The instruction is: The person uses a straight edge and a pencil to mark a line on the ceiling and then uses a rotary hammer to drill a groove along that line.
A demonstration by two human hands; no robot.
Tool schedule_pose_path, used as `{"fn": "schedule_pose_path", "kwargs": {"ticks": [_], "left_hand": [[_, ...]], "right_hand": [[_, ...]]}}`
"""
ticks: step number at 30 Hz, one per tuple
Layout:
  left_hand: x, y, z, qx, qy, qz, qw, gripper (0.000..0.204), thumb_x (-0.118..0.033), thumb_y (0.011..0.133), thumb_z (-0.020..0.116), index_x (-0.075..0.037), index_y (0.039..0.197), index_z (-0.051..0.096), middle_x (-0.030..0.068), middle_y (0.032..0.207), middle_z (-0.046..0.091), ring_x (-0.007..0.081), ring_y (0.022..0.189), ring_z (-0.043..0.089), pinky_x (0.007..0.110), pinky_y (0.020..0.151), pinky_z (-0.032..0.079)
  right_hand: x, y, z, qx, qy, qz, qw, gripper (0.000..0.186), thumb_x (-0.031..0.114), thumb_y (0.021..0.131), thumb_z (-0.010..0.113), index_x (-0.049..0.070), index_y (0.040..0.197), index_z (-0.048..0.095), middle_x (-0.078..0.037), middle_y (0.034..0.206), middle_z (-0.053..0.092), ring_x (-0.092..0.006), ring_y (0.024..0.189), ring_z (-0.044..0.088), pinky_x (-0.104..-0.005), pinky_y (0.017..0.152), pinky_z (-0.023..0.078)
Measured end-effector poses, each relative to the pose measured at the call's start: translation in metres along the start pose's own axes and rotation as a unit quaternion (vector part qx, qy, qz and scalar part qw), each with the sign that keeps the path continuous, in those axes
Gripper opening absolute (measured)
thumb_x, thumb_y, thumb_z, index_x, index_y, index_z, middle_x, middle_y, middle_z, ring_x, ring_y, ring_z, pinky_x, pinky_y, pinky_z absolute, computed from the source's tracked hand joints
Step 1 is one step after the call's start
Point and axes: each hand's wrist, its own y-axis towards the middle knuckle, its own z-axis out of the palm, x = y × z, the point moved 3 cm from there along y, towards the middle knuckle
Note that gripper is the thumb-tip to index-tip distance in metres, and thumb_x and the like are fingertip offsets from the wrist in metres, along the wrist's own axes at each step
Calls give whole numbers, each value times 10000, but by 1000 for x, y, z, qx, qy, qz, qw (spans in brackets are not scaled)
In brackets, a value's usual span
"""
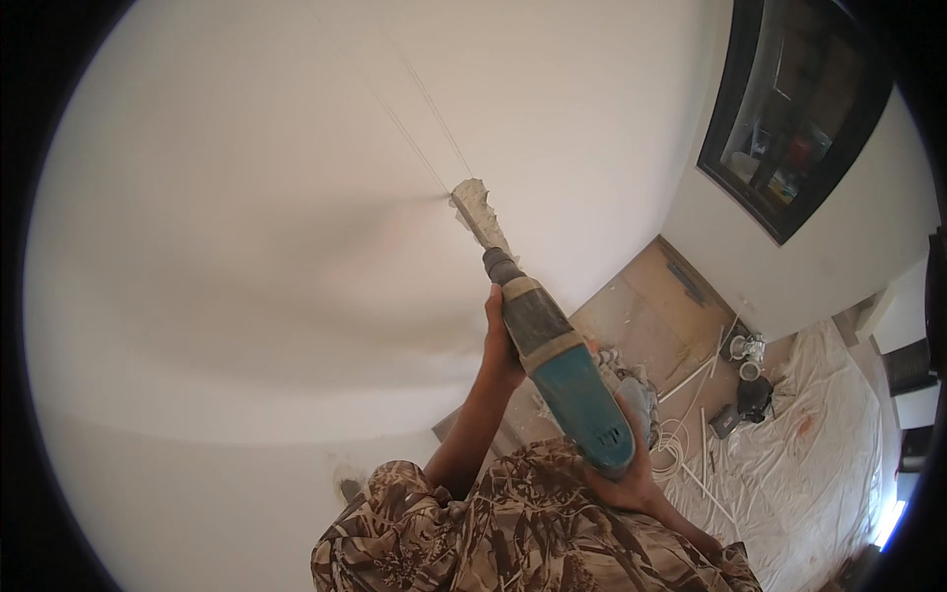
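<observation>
A teal and black rotary hammer (572, 395) is held in both hands, its nose pointing up at the white wall (247, 178). Near the front, under the dark collar, my left hand (501, 340) wraps round the body. My right hand (631, 469) grips the rear end, its fingers partly hidden behind the casing. Beyond the dark chuck (501, 264) runs a rough chiselled groove (477, 209) in the plaster; the bit's tip cannot be made out against it. Two thin parallel lines (426, 128) continue up the wall from the groove.
On the right is a dark-framed window (779, 118). Below lie a plastic dust sheet (799, 444), a coil of pale cable (673, 444), thin pipes (705, 444) and a dark tool (750, 400). A hole (348, 485) shows low in the wall.
</observation>
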Motion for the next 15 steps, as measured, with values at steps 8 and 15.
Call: {"fn": "schedule_pose_path", "kwargs": {"ticks": [8,15], "left_hand": [[3,-21,7,7,8,11,1000,688,-683,931,358,-72,1206,512,109,1028,615,232,942,639,393,829,545],[-11,-20,11,-3,-7,20,1000,637,-661,930,404,-83,1162,538,89,980,627,222,906,647,389,833,545]], "right_hand": [[-24,-32,1,-16,25,-7,1000,1019,63,692,766,-25,1492,141,-250,1299,532,-336,1223,543,-418,1014,421],[5,-14,0,16,65,-8,998,1045,85,680,773,-24,1498,133,-250,1309,519,-345,1219,541,-422,1023,411]]}}
